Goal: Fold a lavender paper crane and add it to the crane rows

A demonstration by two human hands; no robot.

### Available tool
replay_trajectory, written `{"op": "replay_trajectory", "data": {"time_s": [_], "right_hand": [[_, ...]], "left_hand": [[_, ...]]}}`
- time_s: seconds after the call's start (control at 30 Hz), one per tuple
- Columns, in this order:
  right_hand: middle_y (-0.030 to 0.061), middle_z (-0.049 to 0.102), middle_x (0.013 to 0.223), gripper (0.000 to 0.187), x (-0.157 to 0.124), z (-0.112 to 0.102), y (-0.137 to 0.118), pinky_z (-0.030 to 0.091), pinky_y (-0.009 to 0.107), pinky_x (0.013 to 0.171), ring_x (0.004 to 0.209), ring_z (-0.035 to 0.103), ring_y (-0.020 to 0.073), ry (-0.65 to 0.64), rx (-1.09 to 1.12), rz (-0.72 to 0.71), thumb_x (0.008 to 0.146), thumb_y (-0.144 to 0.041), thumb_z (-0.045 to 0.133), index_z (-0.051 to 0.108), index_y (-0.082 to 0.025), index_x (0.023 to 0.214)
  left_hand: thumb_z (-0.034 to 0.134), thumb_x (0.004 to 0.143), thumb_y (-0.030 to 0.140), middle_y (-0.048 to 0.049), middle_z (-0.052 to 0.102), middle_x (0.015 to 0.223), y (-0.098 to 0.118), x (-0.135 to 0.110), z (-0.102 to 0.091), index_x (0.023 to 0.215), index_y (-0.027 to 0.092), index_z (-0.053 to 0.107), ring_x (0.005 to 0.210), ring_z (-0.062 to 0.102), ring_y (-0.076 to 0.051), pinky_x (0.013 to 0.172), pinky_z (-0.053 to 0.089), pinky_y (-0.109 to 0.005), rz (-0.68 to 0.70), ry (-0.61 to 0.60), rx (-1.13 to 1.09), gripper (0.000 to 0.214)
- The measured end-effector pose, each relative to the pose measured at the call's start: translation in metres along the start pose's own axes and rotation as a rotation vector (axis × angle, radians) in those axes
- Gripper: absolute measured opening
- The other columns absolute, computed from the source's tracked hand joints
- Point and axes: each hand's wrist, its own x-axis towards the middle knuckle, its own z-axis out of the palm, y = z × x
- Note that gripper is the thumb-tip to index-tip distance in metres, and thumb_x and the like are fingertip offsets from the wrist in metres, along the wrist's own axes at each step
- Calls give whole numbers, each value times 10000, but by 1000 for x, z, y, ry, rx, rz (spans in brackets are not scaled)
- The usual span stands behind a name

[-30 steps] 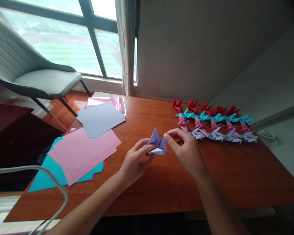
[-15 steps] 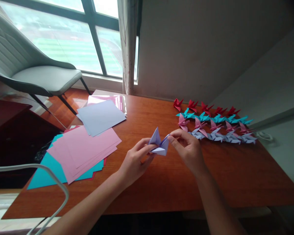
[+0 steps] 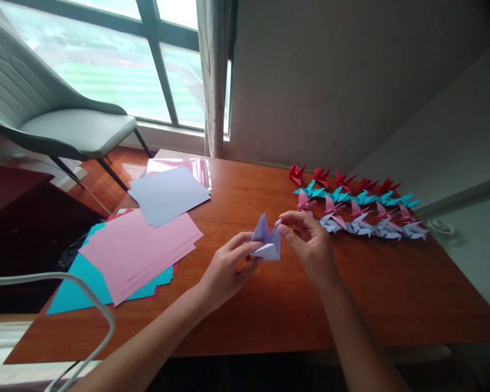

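A light purple origami crane (image 3: 269,250), partly folded, is held above the table between both hands. My left hand (image 3: 228,264) grips its left side, thumb and fingers closed on the paper. With thumb and forefinger, my right hand (image 3: 308,242) pinches the thin upright point at the crane's right end. Another point stands up on the left. Behind my right hand lie rows of finished cranes: pale purple cranes (image 3: 359,224), pink cranes (image 3: 335,208), turquoise cranes (image 3: 338,195) and red cranes (image 3: 343,179).
On the left of the wooden table (image 3: 237,316) lie pink sheets (image 3: 147,250) over turquoise sheets (image 3: 81,286), with pale purple sheets (image 3: 171,193) behind. A white tube (image 3: 102,310) curves across the lower left. A grey chair (image 3: 77,128) stands by the window.
The crane and my left hand have shifted slightly right. The point pinched by my right hand now stands more upright, nearer the left point.
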Motion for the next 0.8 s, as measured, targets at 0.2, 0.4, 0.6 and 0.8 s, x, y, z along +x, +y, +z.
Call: {"op": "replay_trajectory", "data": {"time_s": [0.2,0.4,0.6,0.8], "right_hand": [[43,735,922,180,1,0,7,547,299,722,861,684,194,29,-8,-3,816,-381,733,704,-223,896],[48,744,942,172,0,0,3,553,293,710,860,694,198,34,-68,-11,837,-379,706,710,-221,906],[50,750,945,156,0,-1,-3,545,293,714,848,692,196,33,-145,-37,850,-364,697,723,-217,898],[43,754,896,153,1,-1,1,541,292,687,799,687,190,46,-110,-35,831,-366,730,736,-218,867]], "left_hand": [[559,939,188,-97,663,1135,1,1,0,1092,202,680,972,656,-177,837,536,-270,-12,-3,0,196],[567,928,164,-95,660,1131,1,0,0,1083,199,679,938,654,-167,812,536,-259,-6,-4,6,195],[578,923,141,-89,646,1139,-1,1,1,1104,203,665,889,641,-143,766,525,-230,17,5,-11,210],[582,921,147,-89,655,1133,1,1,1,1086,203,677,932,649,-163,802,522,-249,-2,8,-13,198]]}}
